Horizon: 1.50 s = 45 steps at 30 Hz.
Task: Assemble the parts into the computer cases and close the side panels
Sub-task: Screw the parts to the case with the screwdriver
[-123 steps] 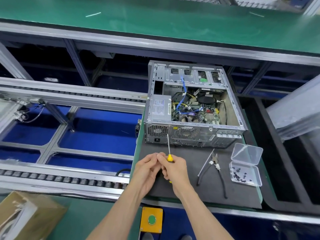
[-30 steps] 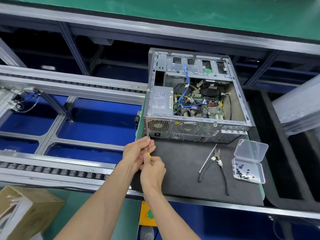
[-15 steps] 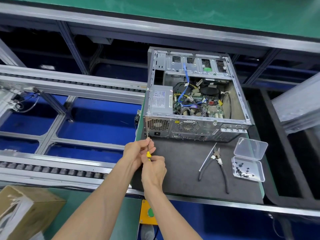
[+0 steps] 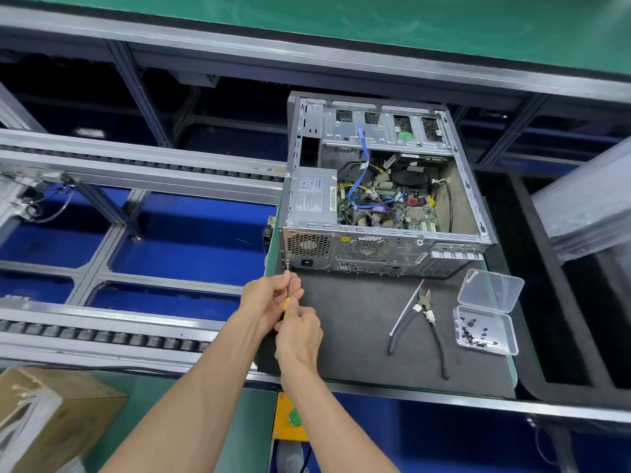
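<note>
Since a second ago little has changed: our right hand [image 4: 298, 336] still grips the screwdriver [image 4: 288, 295], left hand [image 4: 269, 298] pinching its shaft, tip at the computer case [image 4: 375, 247] screw just beyond our fingers, apparently still driving it.

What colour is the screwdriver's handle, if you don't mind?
Yellow, on the screwdriver gripped by both hands; head view.

Green-topped workbench [image 4: 375, 18], aluminium roller conveyor rails [image 4: 102, 336], blue floor [image 4: 191, 240] beneath, cardboard box [image 4: 51, 414] lower left
</note>
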{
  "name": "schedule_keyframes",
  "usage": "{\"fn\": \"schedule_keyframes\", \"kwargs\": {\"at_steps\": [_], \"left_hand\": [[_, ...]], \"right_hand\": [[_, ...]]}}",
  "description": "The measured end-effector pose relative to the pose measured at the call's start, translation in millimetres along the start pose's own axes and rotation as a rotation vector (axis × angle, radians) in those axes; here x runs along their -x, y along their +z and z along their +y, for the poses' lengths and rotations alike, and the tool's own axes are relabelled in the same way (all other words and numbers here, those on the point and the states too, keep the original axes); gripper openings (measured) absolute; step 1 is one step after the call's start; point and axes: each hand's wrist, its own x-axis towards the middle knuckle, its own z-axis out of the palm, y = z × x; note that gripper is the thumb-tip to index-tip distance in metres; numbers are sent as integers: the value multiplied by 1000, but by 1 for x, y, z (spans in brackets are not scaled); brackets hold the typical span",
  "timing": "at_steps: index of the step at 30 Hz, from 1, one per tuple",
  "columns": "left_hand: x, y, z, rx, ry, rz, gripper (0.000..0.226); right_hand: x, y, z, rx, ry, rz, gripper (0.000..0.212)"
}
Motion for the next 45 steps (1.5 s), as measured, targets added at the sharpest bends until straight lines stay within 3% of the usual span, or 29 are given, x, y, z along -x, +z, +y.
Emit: {"fn": "schedule_keyframes", "kwargs": {"at_steps": [4,11,14,17,21,23,26,30,35,37,40,45], "left_hand": [[0,0,0,34,3,18,9],[-2,-2,-1,13,2,42,29],[-2,-1,-1,21,10,51,38],[-2,-1,-1,15,20,72,42],[0,-1,-4,-62,18,58,34],[1,-4,-5,-122,-27,6,24],[2,-8,-4,-88,-122,-207,22],[1,-7,-3,-77,-20,-45,13],[-1,-4,-1,-74,-12,-4,26],[-2,-4,-1,-74,-11,14,31],[-2,-6,0,-164,-25,39,39],[-1,-6,-5,-124,-46,-49,32]], "right_hand": [[3,-1,7,39,-58,34,19],[0,5,4,44,42,46,39],[-1,3,6,-73,77,-10,23],[4,4,9,-91,79,-4,20],[3,8,8,-121,101,35,36],[-2,6,6,-140,177,23,39],[-4,2,1,-222,265,-5,42],[-2,0,-3,-279,281,-33,43],[1,-2,4,-148,76,61,23],[2,-1,3,-92,22,75,30],[2,6,-2,-34,76,39,48],[-6,10,-6,-199,226,48,42]]}}
